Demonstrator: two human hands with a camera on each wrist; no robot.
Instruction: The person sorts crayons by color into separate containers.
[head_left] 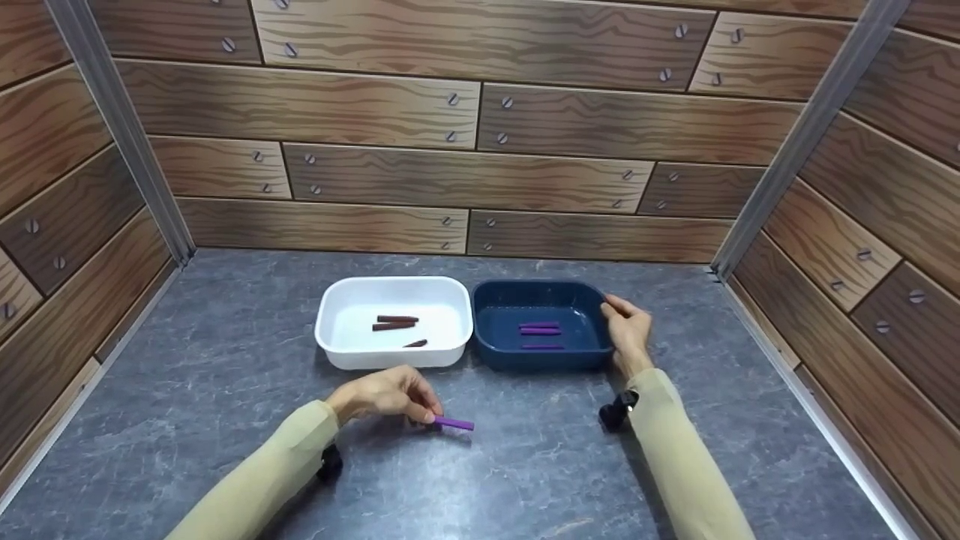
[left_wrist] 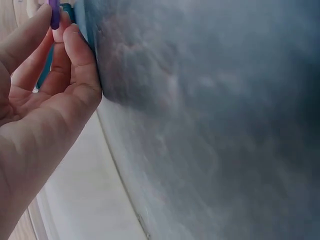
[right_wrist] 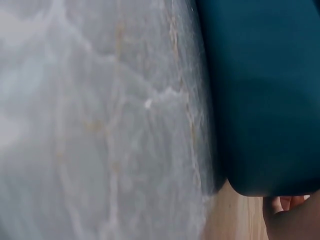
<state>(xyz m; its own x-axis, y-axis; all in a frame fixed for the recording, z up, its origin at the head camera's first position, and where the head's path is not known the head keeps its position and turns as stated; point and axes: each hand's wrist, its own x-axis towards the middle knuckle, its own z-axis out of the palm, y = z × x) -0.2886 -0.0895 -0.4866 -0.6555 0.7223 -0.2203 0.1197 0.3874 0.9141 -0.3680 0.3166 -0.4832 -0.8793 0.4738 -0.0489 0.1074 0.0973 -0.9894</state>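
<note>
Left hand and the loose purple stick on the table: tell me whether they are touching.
Touching. The head view shows the left hand with its fingertips closed on one end of the purple stick; the left wrist view shows the stick pinched between thumb and fingers.

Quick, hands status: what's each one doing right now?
Left hand: pinching a purple stick at the tabletop.
Right hand: fingers curled on the blue tray at its right rim.
</note>
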